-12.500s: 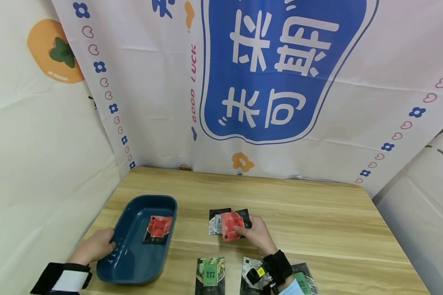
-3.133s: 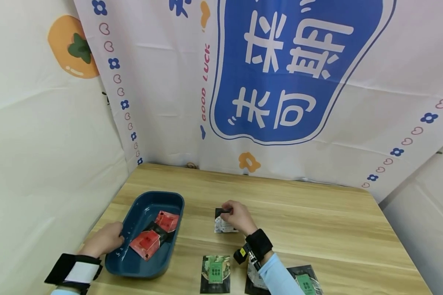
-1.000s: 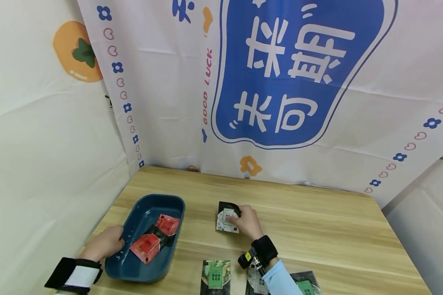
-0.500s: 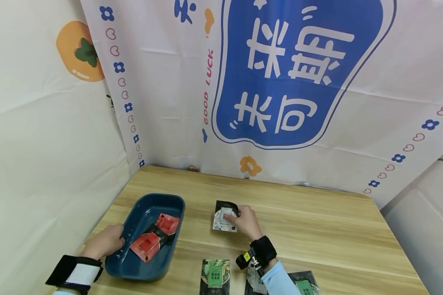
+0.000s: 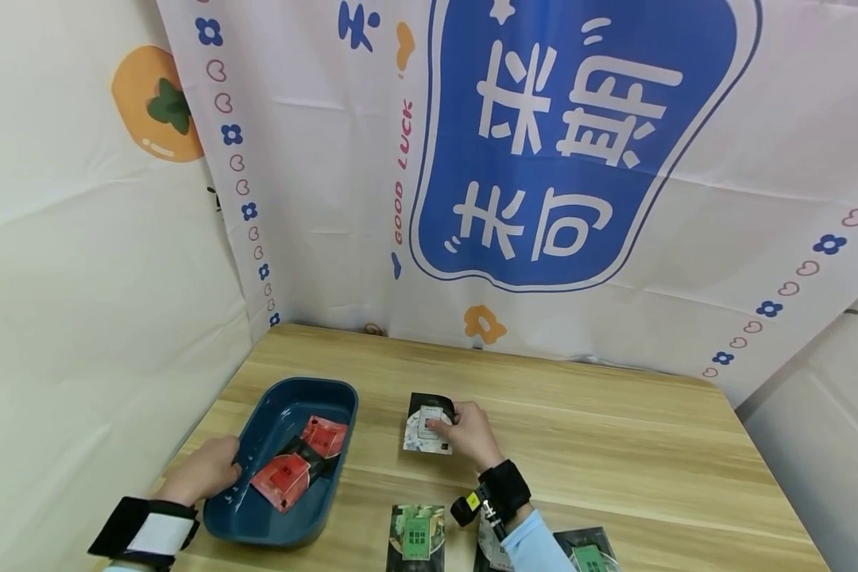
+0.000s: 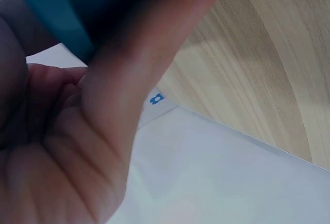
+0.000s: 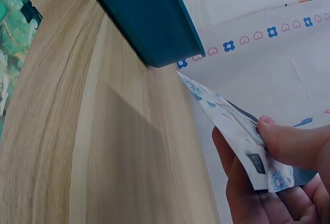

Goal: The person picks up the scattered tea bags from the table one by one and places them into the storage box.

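My left hand (image 5: 202, 470) grips the left rim of a dark blue tray (image 5: 257, 520); in the left wrist view its fingers curl round the tray's edge (image 6: 56, 12). Two red and black sachets lie overlapping inside, one sachet (image 5: 325, 433) farther back and another sachet (image 5: 283, 479) nearer. My right hand (image 5: 472, 435) pinches a black and white sachet (image 5: 426, 429) between thumb and fingers. The right wrist view shows that sachet (image 7: 227, 126) edge-on and lifted off the table, with the tray's outer wall (image 7: 149, 17) beyond it.
A green and black sachet (image 5: 416, 540) lies at the table's front. Right of it, a grey and black sachet (image 5: 492, 548) is partly hidden under the right wrist, beside another green sachet (image 5: 590, 550). The wooden table (image 5: 615, 445) ends at a printed cloth (image 5: 329, 262).
Earlier my right hand brought a second red sachet into the tray, then took up the black and white one. Over the last second that sachet has moved slightly left. The left hand stays on the tray.
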`<state>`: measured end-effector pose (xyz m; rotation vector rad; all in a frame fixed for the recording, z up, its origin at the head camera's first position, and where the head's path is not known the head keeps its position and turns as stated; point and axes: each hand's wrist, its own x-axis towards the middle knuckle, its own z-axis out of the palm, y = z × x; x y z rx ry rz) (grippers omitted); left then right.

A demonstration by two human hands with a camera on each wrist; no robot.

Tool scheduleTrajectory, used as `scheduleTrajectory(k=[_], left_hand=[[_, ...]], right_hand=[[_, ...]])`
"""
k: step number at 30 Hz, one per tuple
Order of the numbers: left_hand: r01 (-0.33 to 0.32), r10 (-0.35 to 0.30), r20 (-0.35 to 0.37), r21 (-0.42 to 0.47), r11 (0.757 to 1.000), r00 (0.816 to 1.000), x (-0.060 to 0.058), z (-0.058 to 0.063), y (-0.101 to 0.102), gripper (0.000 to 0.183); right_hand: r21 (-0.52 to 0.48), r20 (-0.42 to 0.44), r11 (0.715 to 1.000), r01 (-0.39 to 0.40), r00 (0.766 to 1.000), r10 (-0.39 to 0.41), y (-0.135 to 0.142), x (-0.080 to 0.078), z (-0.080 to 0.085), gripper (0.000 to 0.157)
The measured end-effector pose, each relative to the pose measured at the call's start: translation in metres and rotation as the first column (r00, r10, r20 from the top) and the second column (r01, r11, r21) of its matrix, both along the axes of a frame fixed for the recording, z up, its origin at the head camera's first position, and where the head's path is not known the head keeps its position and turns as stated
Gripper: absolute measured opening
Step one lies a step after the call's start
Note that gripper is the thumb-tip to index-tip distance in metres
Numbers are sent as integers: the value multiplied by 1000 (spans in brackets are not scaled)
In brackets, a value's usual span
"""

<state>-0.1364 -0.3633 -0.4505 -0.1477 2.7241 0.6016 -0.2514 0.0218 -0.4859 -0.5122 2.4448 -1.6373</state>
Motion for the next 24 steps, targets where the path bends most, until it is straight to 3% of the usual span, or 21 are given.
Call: scheduleTrajectory(k=[9,13,24], left_hand=[[-5,5,7,3,1000,1000,1,0,1,13],[-6,6,10,0,1000,1000,0,-1,1,14],[-6,6,14,-3,1000,1000,0,1,2,15]], right_hand=[[-14,24,1000,-13,1000,14,-2,4,2,13],[-26,-6,999,-31,999,31,-3,9,8,16],[-18,29,999,-36,999,37,-6,4,-1,18]])
